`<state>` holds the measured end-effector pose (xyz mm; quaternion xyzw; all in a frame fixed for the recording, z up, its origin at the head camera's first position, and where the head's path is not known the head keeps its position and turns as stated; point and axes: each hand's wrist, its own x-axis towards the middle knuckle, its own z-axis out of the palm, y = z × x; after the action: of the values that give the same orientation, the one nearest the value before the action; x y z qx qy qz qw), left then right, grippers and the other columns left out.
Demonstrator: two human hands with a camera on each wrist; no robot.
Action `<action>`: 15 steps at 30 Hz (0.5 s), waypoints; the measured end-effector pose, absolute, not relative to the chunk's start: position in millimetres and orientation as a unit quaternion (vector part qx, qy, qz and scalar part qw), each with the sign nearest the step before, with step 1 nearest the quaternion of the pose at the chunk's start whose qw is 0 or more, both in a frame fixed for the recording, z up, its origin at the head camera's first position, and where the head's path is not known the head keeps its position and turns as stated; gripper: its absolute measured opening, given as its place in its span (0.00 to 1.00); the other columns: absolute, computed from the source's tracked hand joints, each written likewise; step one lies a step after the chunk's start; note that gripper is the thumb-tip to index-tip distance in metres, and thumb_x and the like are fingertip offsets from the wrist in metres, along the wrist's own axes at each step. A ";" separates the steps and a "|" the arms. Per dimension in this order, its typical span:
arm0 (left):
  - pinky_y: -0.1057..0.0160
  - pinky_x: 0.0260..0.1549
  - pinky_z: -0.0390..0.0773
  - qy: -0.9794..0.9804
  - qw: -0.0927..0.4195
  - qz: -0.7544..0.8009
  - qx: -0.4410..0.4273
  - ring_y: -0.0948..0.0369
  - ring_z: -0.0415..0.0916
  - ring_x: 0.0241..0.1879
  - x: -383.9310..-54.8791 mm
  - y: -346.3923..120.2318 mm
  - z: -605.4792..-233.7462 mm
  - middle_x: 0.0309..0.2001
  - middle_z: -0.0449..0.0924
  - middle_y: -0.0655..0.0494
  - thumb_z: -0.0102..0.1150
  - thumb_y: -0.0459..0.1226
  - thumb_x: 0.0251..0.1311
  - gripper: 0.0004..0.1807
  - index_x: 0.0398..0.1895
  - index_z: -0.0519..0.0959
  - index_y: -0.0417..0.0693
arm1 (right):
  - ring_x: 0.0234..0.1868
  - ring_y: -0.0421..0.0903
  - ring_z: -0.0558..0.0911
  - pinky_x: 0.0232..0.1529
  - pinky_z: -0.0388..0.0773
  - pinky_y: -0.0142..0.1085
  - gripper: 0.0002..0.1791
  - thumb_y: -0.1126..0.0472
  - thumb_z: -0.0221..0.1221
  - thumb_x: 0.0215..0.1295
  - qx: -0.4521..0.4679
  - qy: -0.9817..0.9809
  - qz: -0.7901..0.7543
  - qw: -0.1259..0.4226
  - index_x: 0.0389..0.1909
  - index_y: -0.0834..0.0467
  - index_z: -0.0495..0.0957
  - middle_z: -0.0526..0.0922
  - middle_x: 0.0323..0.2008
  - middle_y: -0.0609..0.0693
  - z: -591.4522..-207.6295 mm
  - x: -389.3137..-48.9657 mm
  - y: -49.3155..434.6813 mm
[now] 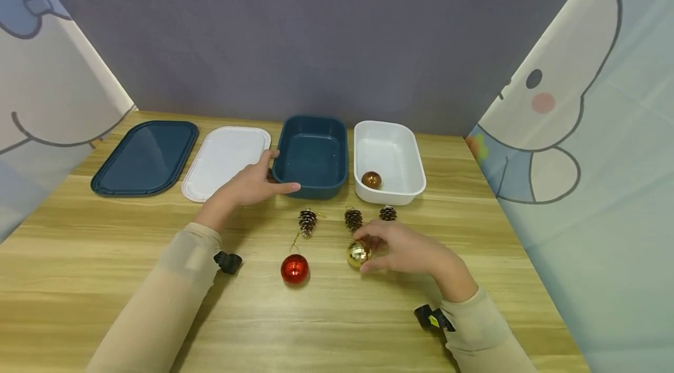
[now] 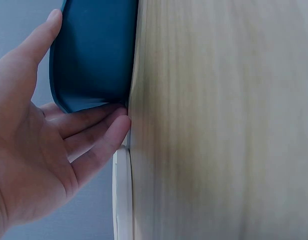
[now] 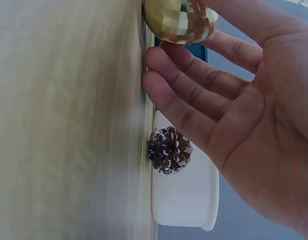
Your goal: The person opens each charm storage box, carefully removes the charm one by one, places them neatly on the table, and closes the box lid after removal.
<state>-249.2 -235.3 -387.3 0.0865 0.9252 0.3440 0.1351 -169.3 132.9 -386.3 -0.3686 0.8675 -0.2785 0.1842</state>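
While your right hand [image 1: 408, 251] holds the gold ball [image 1: 357, 254] pinched between thumb and fingers, just below and right of the frame's centre, your left hand [image 1: 251, 183] rests at the lower left corner of the blue box [image 1: 323, 192]; its fingers are spread and only loosely bent there, touching the box without clenching.

The boxing-up of ornaments looks early, judging by how things lie; you have the brown ball [image 1: 371, 180] inside the white box [image 1: 389, 197], right of the frame's centre, and that is the only ornament seen in a box; left to deal with are the gold ball in your fingers, the red ball [image 1: 294, 269] at lower centre, and the left pine cone [image 1: 308, 221], middle pine cone [image 1: 353, 219] and right pine cone [image 1: 388, 213] in a row below the boxes; the blue lid [image 1: 144, 156] and white lid [image 1: 229, 156] lie flat on the desk [image 1: 316, 326] at the left, off their boxes.

Your right hand covers the lower ends of the middle and right pine cones; in the right wrist view the gold ball is cut by the top edge, and whether it touches the desk cannot be told; in the left wrist view the blue box runs off the top, and how firmly your fingers press its wall does not show.
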 end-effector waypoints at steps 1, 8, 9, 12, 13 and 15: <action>0.35 0.69 0.73 0.925 0.136 0.345 0.086 0.40 0.75 0.71 -249.3 -235.3 -387.0 0.72 0.74 0.33 0.64 0.75 0.57 0.68 0.87 0.42 0.51 | 0.47 0.38 0.83 0.53 0.83 0.36 0.30 0.48 0.77 0.62 -0.370 0.867 -0.279 0.183 0.62 0.53 0.82 0.85 0.49 0.42 -386.4 -169.6 132.6; 0.35 0.69 0.73 0.924 0.137 0.347 0.084 0.40 0.75 0.71 -249.3 -236.4 -387.3 0.72 0.74 0.32 0.64 0.74 0.58 0.68 0.88 0.41 0.52 | 0.47 0.40 0.83 0.52 0.83 0.35 0.27 0.47 0.76 0.63 -0.383 0.860 -0.280 0.190 0.60 0.50 0.83 0.86 0.48 0.40 -386.9 -172.2 132.8; 0.35 0.69 0.73 0.924 0.137 0.348 0.084 0.40 0.75 0.71 -249.0 -236.4 -387.2 0.72 0.74 0.32 0.64 0.74 0.58 0.68 0.88 0.41 0.52 | 0.47 0.40 0.83 0.52 0.83 0.36 0.27 0.47 0.76 0.62 -0.385 0.858 -0.280 0.191 0.60 0.50 0.83 0.86 0.48 0.40 -387.0 -172.2 133.1; 0.35 0.70 0.73 0.923 0.136 0.350 0.083 0.40 0.74 0.72 -248.4 -236.4 -386.6 0.73 0.73 0.32 0.65 0.74 0.58 0.68 0.88 0.41 0.51 | 0.47 0.39 0.83 0.52 0.84 0.36 0.27 0.47 0.76 0.62 -0.391 0.855 -0.281 0.194 0.60 0.50 0.83 0.86 0.48 0.39 -387.5 -172.2 134.0; 0.35 0.70 0.73 0.923 0.137 0.350 0.083 0.40 0.74 0.72 -248.3 -236.3 -386.4 0.73 0.73 0.32 0.65 0.74 0.58 0.68 0.88 0.41 0.51 | 0.47 0.38 0.84 0.52 0.84 0.36 0.27 0.47 0.77 0.62 -0.393 0.853 -0.283 0.194 0.60 0.50 0.83 0.86 0.49 0.40 -387.4 -172.1 134.3; 0.35 0.69 0.73 0.923 0.137 0.350 0.084 0.40 0.74 0.72 -248.1 -236.0 -385.9 0.73 0.73 0.32 0.65 0.74 0.58 0.67 0.88 0.41 0.51 | 0.47 0.38 0.84 0.53 0.84 0.35 0.26 0.48 0.77 0.61 -0.393 0.851 -0.288 0.197 0.58 0.51 0.84 0.87 0.50 0.41 -387.3 -171.9 135.0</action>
<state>-248.1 -236.0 -385.9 0.0842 0.9226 0.3504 0.1373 -171.9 135.0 -387.3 -0.3932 0.8507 -0.2876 0.1974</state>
